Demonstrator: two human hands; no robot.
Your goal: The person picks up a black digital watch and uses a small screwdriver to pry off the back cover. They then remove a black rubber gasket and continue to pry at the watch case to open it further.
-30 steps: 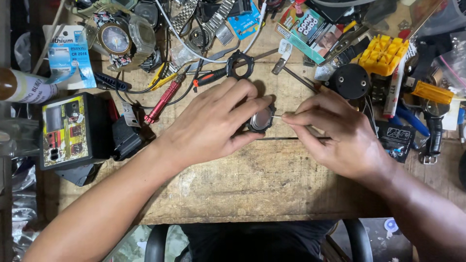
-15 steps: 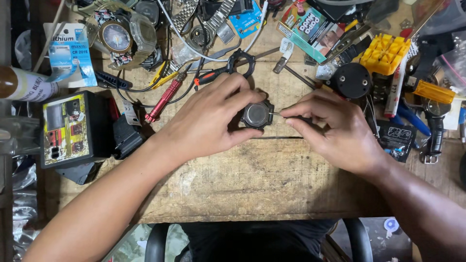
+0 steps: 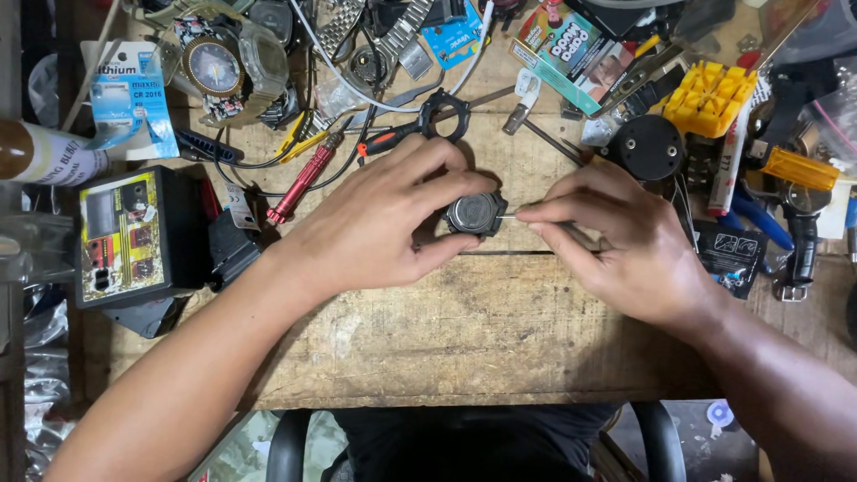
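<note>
Round black metal-backed watch case [image 3: 473, 213], gripped by left hand [image 3: 384, 223]; right hand [image 3: 625, 241] pinches thin steel tool [image 3: 507, 216] at its 3 o'clock. Blue battery card [image 3: 129, 98] at 10 o'clock on worn wooden bench [image 3: 464, 330].

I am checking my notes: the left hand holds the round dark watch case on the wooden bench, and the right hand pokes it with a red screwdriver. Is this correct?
Not quite. In the head view the right hand pinches a thin metal tool, not the red screwdriver, which lies untouched on the wooden bench. The left hand does hold the round dark watch case.
</note>
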